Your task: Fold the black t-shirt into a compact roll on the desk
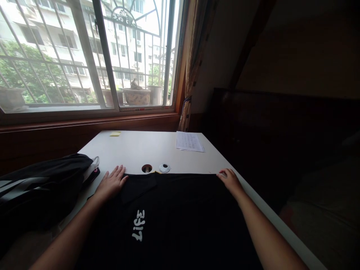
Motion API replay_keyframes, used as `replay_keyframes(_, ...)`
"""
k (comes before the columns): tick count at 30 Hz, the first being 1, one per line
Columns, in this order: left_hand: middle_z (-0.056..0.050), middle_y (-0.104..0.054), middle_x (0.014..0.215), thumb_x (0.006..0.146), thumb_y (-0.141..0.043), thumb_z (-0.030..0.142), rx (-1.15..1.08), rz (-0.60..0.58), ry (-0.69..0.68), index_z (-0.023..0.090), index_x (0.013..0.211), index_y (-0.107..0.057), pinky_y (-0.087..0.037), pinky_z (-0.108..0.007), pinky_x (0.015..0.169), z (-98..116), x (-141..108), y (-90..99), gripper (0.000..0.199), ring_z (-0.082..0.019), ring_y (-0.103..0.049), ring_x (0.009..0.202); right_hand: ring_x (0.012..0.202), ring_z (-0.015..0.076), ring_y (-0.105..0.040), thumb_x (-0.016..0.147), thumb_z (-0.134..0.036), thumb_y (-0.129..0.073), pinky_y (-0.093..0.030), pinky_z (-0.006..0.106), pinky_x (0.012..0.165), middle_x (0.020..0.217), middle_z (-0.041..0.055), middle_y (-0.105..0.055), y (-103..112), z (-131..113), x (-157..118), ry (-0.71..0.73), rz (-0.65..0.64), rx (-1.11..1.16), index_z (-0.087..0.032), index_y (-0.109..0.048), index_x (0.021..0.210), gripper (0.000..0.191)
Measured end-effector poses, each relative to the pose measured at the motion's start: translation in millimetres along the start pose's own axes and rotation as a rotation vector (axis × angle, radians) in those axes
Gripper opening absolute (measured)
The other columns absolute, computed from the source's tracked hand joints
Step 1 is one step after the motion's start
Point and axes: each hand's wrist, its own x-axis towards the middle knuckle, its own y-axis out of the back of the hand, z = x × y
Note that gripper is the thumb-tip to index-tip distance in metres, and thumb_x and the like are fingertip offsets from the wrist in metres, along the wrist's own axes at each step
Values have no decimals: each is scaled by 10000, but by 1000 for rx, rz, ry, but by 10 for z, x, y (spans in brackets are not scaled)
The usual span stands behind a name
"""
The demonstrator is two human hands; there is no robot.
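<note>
A black garment (185, 213) with white lettering lies spread over the near part of the white table (140, 146). My left hand (111, 182) rests flat on its far left corner, fingers spread a little and nothing in them. At the far right corner my right hand (229, 180) has its thumb and fingers closed on the garment's edge. The near part of the garment runs out of the bottom of the view.
Dark clothing (42, 187) with grey stripes is heaped at the left. Farther back are papers (189, 141), a yellow note (115, 133), a cable hole (146, 168) and a round cap (164, 167). A barred window and curtain (191, 75) stand behind the table.
</note>
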Motion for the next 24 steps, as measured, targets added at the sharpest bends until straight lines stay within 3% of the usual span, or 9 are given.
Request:
replay_keyframes(4, -71, -161, 1658, 1044, -238, 443, 3, 5, 17, 157, 1583, -253, -158, -535, 1210, 4, 7, -1, 610, -259, -107, 1541, 959, 277, -612, 781, -499, -581, -488, 408, 919, 985, 103, -621, 15, 34, 26, -50, 33, 31, -216, -664, 794, 294)
replay_keyframes(12, -68, -166, 1657, 1043, -237, 447, 5, -1, 42, 176, 1584, -255, -165, -541, 1207, 9, 17, 6, 605, -259, -119, 1539, 963, 288, -633, 803, -530, -550, -476, 421, 941, 1015, 127, -676, 100, 14, 23, -112, -4, 142, -191, -737, 812, 387)
replay_keyframes(24, -66, -167, 1658, 1044, -228, 449, 19, 7, 33, 164, 1582, -262, -163, -548, 1204, 3, 20, -12, 610, -261, -120, 1539, 861, 290, -681, 635, -519, -787, -530, 398, 824, 877, 100, -727, 345, -169, -24, -141, -229, 377, -187, -746, 765, 359)
